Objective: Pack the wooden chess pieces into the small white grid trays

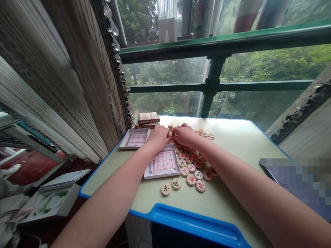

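The round pieces (191,167) with red or black characters lie spread on the table (238,148), mostly to the right of the near white tray (162,175). Two of them lie apart, just in front of this tray. My left hand (161,135) is beyond the near tray, and my right hand (184,133) is just beside it, over the far part of the pieces. The fingers of both hands are bent, but I cannot tell if either one grips a piece.

Another white tray (129,147) stands at the left; inside both trays I see red lines of a grid. Behind it, near the window side, there are stacked flat boxes (149,118). A long curtain (85,69) hangs close at the left, and green bars (214,69) cross the window.

My left forearm (116,182) covers part of the near tray, and my right forearm (248,179) hides some pieces under it. The cups (245,15) above the bars are cut off by the upper edge. At the right, a grey thing (297,189) is covered with coarse squares, so I cannot make it out.
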A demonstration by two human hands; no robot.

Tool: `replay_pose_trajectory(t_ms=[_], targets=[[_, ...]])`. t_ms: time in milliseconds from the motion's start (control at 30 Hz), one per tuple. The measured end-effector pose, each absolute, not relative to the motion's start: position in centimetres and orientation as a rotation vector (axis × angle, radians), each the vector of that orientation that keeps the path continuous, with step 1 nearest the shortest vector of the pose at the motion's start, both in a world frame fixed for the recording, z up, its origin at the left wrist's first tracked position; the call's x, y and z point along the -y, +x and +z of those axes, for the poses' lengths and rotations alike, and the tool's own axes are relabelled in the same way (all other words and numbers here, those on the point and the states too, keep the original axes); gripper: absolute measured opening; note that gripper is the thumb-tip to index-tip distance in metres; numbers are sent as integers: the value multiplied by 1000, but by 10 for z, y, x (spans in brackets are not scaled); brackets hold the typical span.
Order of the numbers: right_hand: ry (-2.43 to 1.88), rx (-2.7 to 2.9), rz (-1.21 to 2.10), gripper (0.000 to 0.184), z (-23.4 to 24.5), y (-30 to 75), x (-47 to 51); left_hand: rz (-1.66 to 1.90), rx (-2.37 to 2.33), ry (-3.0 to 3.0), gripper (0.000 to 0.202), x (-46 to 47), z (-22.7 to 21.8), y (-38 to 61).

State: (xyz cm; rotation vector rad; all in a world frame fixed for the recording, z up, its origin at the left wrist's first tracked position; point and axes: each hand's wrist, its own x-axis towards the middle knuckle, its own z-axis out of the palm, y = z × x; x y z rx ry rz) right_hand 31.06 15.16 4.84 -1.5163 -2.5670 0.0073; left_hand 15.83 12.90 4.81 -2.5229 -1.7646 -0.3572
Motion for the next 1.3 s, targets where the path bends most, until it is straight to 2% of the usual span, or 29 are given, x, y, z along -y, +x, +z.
replay_pose_trajectory(t_ms=[133, 333, 533, 667, 800, 1033, 1300], targets=[[-1547, 2537, 37, 21, 48, 310, -152, -377, 1787, -2569, 13, -128, 51, 159], [-1401, 2621, 100, 33, 45, 311, -154, -252, 1820, -2462, 35, -122, 57, 156], [-1397, 2641, 37, 32, 45, 311, -154, -110, 1828, -2444, 38, -115, 63, 153], [-1466, 2531, 127, 23, 49, 313, -153, -25, 1826, -2480, 35, -117, 63, 151], [-1510, 2411, 223, 19, 50, 317, -153, -125, 1865, -2531, 31, -123, 60, 147], [-1508, 2368, 201, 15, 51, 321, -154, -388, 1950, -2561, 30, -131, 52, 144], [-1478, 2470, 158, 23, 50, 321, -157, -258, 1926, -2575, 28, -126, 58, 147]])
